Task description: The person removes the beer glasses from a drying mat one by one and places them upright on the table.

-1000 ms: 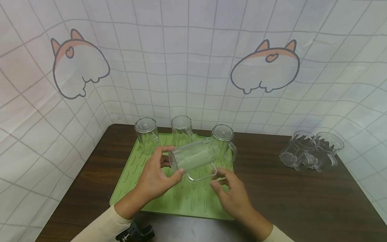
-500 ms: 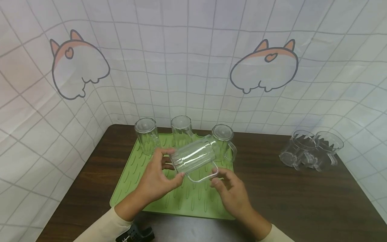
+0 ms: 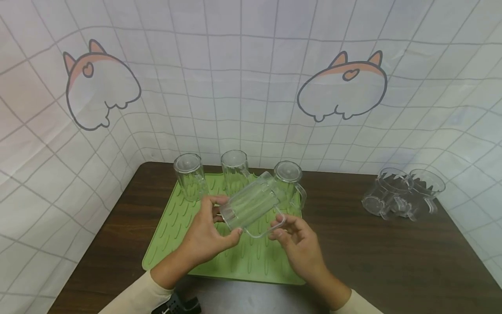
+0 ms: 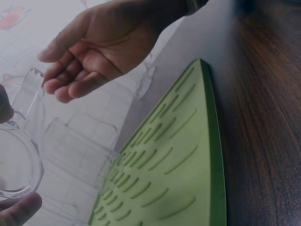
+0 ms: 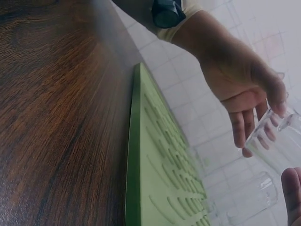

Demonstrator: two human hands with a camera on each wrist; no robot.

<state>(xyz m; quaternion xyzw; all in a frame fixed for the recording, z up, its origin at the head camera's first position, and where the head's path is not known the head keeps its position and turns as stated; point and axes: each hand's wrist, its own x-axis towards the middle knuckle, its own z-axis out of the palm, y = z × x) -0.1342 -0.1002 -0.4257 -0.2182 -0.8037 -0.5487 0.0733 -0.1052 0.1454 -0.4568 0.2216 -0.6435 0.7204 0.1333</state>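
A clear glass mug (image 3: 251,205) is held tilted above the green ribbed mat (image 3: 219,261). My left hand (image 3: 208,233) grips its left end, thumb on the near side and fingers on the far side. The mug's handle (image 3: 262,235) faces me and to the right. My right hand (image 3: 300,242) is at the handle's corner, thumb and fingers loosely bent. In the left wrist view, the right fingertips (image 4: 65,89) are at the handle's end, with the thumb apart from them. The right wrist view shows the left thumb (image 5: 277,96) against the glass.
Three clear mugs, a left one (image 3: 189,174), a middle one (image 3: 235,170) and a right one (image 3: 288,179), stand along the mat's back. Two more mugs, one (image 3: 386,192) beside the other (image 3: 425,192), stand at the right of the dark wooden table (image 3: 372,261). A tile-patterned sheet (image 3: 235,87) surrounds it.
The held mug has tilted more steeply, its right end rising and its left end dropping slightly. My left hand has shifted slightly down; the right hand stays beside the handle.
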